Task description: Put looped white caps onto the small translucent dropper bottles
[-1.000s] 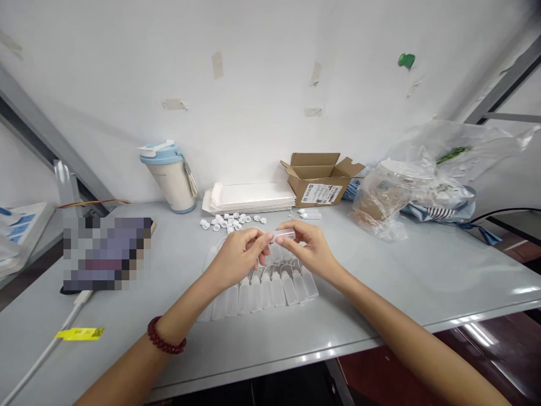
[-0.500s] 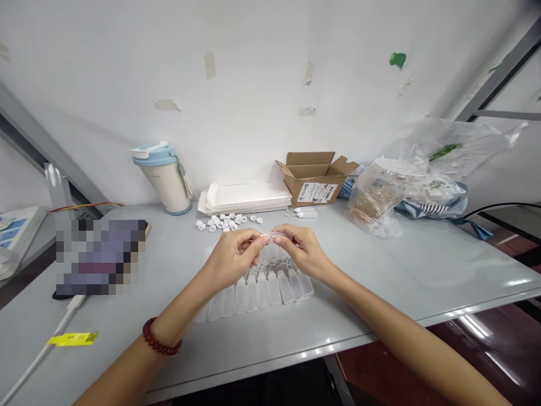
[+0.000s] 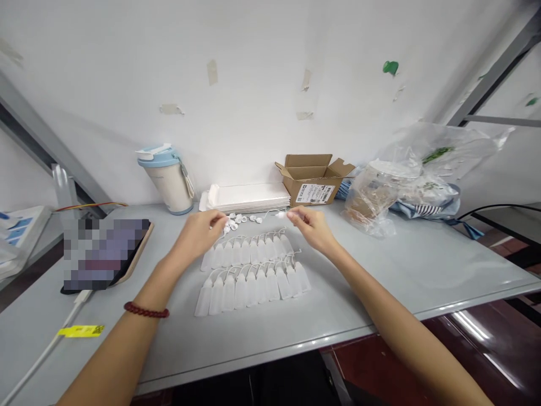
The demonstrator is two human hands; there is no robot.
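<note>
My left hand point(image 3: 196, 235) reaches over the far edge of a loose pile of small white plastic caps point(image 3: 239, 218), its fingertips close together beside them. Whether those fingers hold a cap is hidden. My right hand point(image 3: 310, 226) pinches a small white plastic piece point(image 3: 281, 215) with a thin curved thread trailing from it. Below both hands lie two rows of translucent plastic dropper bottles point(image 3: 249, 287), tilted side by side on the table, with thin loops at their tips.
A grey table point(image 3: 372, 282) carries a stack of white trays, an open cardboard box, a cream-and-blue tumbler, a pixelated tablet in a tan case, and crumpled plastic bags. A white cable with a yellow tag runs along the front left.
Both hands have moved apart and away from me, and the bottle once held between them is gone from there. The bottles now show as two full rows, no longer covered by my hands.
</note>
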